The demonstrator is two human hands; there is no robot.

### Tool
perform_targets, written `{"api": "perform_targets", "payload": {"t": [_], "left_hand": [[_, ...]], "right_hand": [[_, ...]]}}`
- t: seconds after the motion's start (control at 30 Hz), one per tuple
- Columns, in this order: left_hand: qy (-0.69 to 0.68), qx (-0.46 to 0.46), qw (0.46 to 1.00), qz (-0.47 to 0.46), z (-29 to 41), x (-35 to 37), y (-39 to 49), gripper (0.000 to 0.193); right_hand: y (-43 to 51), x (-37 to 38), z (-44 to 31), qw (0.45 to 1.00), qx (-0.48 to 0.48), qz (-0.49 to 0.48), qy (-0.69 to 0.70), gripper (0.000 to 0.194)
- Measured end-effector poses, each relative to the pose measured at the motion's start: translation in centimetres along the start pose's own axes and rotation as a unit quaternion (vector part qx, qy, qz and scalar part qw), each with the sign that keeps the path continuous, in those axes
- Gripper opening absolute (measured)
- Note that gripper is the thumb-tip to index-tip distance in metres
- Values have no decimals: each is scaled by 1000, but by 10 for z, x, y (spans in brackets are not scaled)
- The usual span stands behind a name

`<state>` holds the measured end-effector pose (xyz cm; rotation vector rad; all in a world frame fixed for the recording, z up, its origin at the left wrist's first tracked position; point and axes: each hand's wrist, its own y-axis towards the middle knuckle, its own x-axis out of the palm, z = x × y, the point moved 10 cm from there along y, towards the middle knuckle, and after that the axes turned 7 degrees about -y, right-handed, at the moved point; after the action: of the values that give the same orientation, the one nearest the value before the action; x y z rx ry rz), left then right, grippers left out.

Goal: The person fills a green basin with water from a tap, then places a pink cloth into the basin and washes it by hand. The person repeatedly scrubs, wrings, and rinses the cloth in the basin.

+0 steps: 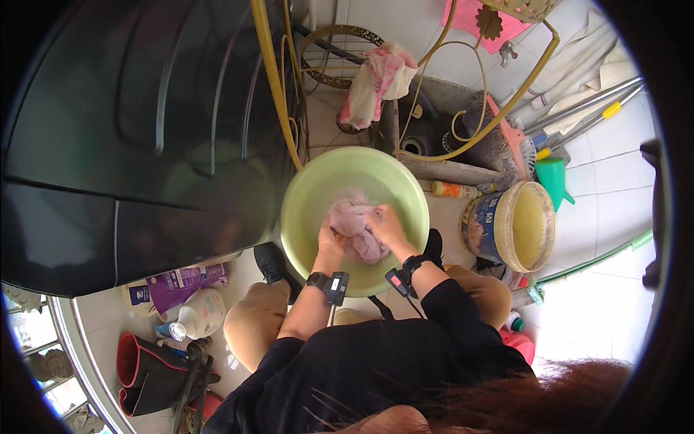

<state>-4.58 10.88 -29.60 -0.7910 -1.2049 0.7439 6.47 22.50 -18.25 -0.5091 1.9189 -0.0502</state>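
Note:
A pale green plastic basin (303,217) stands on the floor between my knees, with cloudy water in it. In the water lies a bunched, wet light pink cloth (352,214). My left hand (329,237) holds the cloth's left edge, its fingers partly hidden by the folds. From the right, my right hand (386,225) grips the upper right part of the cloth, thumb and fingers closed on the fabric. Each wrist wears a dark band with a small device on it.
A large black glossy appliance (206,135) is at the left. Beyond the basin are a yellow metal rack (271,81) with a pink-and-white cloth (374,81), and a low stone sink (450,168). At the right stand a bucket (488,228) and an orange-labelled bottle (454,190).

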Motion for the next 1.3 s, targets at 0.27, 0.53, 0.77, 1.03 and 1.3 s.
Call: {"api": "perform_targets", "payload": {"t": [0.27,0.53,0.77,1.03,1.3], "left_hand": [[-39,-40,994,-92,0,17,-11,52],[-114,-184,966,-144,-40,35,-12,44],[-67,-118,988,-76,-43,12,-7,37],[-36,-40,998,-28,-3,25,-42,35],[422,160,888,-92,-33,32,-13,44]], "right_hand": [[-6,37,-15,973,-18,-228,-42,54],[-66,-10,-126,925,-315,-175,123,19],[-36,-4,-85,990,-54,-84,-97,32],[-44,17,-61,986,-61,-146,-48,26],[18,22,14,977,69,-202,19,67]]}}
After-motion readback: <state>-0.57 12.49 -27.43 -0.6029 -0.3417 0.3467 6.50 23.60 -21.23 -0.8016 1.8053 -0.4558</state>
